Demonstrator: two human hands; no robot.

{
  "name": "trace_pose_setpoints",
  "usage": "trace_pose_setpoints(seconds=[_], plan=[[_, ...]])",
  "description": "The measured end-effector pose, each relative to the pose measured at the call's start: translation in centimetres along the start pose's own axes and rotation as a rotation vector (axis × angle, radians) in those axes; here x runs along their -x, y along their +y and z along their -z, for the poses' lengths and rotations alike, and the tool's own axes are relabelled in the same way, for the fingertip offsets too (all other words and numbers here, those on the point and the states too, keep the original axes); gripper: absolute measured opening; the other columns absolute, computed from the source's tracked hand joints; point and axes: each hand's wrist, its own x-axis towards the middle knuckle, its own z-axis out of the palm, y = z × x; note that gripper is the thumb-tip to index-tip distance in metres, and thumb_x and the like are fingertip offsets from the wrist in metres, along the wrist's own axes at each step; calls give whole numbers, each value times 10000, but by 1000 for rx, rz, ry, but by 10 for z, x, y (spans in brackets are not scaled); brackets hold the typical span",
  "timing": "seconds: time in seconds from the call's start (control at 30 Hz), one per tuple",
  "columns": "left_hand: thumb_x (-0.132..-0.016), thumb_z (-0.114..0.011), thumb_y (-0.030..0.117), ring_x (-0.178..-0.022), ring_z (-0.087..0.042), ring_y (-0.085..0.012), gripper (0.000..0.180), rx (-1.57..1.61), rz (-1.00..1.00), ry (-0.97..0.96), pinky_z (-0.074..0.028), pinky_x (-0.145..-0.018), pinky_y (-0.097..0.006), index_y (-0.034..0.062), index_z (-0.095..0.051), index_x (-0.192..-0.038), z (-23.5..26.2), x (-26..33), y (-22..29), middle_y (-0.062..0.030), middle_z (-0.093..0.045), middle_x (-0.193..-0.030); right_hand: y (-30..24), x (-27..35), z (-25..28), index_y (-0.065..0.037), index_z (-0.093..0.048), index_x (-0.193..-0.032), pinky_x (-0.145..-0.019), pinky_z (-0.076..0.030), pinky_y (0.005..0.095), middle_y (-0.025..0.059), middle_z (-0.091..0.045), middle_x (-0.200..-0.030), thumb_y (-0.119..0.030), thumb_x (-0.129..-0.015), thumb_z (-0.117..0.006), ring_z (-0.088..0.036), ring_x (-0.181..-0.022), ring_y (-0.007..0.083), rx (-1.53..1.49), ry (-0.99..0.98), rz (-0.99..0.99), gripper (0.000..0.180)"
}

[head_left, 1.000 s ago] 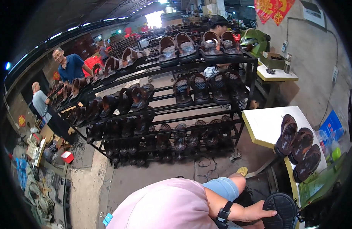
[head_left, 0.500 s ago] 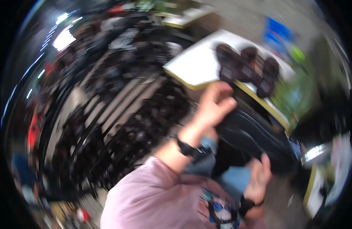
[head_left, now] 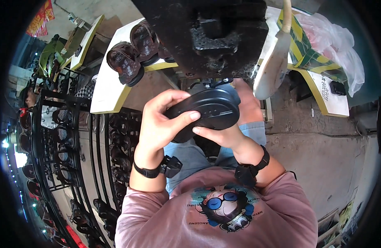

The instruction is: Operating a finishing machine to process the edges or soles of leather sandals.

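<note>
Both hands hold a black sandal sole (head_left: 217, 108), rounded at its end and tilted, in front of my lap. My left hand (head_left: 157, 124) grips its left side, the thumb pressed on the face and the fingers behind the edge. From below right, my right hand (head_left: 225, 135) holds it with the thumb on its lower edge; its other fingers are hidden behind the sole. Just beyond the sole hangs a dark, worn machine head (head_left: 223, 41) with small metal parts (head_left: 210, 84) at its lower end, close to the sole's far edge.
Brown sandals (head_left: 126, 64) stand on a white, yellow-edged table (head_left: 103, 97) at the left. A pale hanging lever (head_left: 273, 66) is right of the machine. Farther right, a plastic bag (head_left: 326, 45) rests on another tabletop (head_left: 328, 101). Black racks (head_left: 37, 136) full of sandals line the left.
The view has swung round to the machine. My hands were apart, the left reaching toward the table with sandals; now they are together on the black sandal sole.
</note>
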Motion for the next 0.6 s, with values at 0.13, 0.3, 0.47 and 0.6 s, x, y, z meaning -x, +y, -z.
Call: trace_pose_setpoints(seconds=[0.13, 0.3, 0.47, 0.6], plan=[[-781, -813, -2, -924, -666, -132, 316, 210, 28, 96, -524, -851, -265, -31, -648, -1050, -9, 20, -24, -86, -714, -987, 11, 20, -1, 2, -565, -1227, -948, -465, 376, 131, -600, -1177, -155, -740, -839, -587, -1089, 240, 272, 188, 10, 581], [-856, -753, 31, -967, -660, -146, 341, 543, -16, 202, -507, -889, -273, -28, -594, -1151, -40, 36, -48, -89, -700, -1039, 31, 48, -7, -5, -447, -1341, -885, -467, 422, 173, -468, -1186, -404, -704, -872, -536, -1062, 323, 391, 466, 50, 863], [-931, -654, 31, -1074, -617, -156, 329, 798, 23, 192, -473, -967, -307, 27, -554, -1244, -68, 45, -60, -78, -654, -1176, -8, 54, 45, -82, -633, -1292, -834, -493, 379, 127, -538, -1094, -381, -678, -837, -571, -958, 292, 825, 318, 93, 712], [-933, -639, 7, -1131, -590, -169, 323, 837, 49, 90, -454, -1003, -326, 26, -561, -1246, -72, 49, -64, -86, -633, -1223, -68, 21, 80, -61, -704, -1137, -749, -508, 351, 98, -620, -1018, -396, -720, -784, -639, -885, 271, 981, 108, 177, 541]])
